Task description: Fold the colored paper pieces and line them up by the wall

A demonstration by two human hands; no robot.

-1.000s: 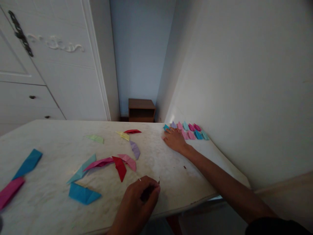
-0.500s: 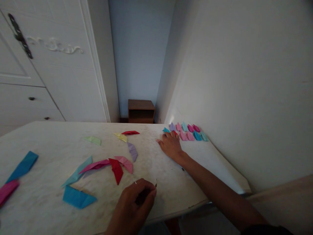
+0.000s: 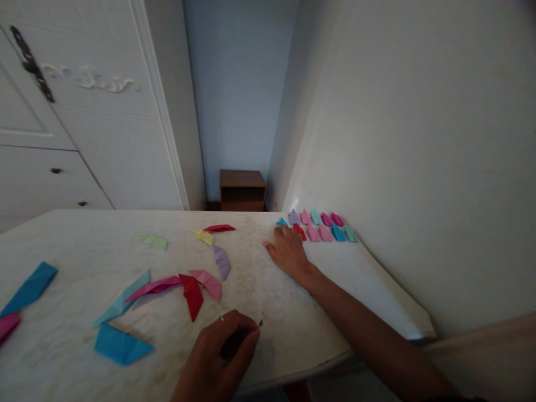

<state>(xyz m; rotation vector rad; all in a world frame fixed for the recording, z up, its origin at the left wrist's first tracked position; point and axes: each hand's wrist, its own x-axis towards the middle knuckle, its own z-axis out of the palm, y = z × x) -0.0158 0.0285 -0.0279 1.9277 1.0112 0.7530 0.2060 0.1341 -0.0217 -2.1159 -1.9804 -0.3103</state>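
Observation:
My right hand [image 3: 290, 249] reaches to the far right of the table, palm down, thumb apart from the fingers. Its fingertips are at a small folded blue paper piece [image 3: 281, 222], and a folded red paper piece [image 3: 300, 231] lies right beside them. The undersides of those fingers are hidden. Near the front edge, my left hand [image 3: 224, 352] is closed in a thumb-and-finger pinch above the tabletop. Whether anything is in the pinch I cannot make out. A flat-folded red paper strip [image 3: 191, 296] and a pink one [image 3: 208, 285] lie closest to it.
Small folded pieces, including a purple one [image 3: 294, 216], stand in two rows along the wall. Strips lie across the white table [image 3: 259, 268]: blue [image 3: 123, 343], light blue [image 3: 125, 298], magenta [image 3: 154, 286], lavender [image 3: 221, 261], yellow [image 3: 204, 235], green [image 3: 153, 241]. A brown cabinet [image 3: 243, 178] stands beyond.
My right hand has shifted slightly left, uncovering more of the red piece. My left hand stays pinched. The view has turned a little, so the strips appear further left.

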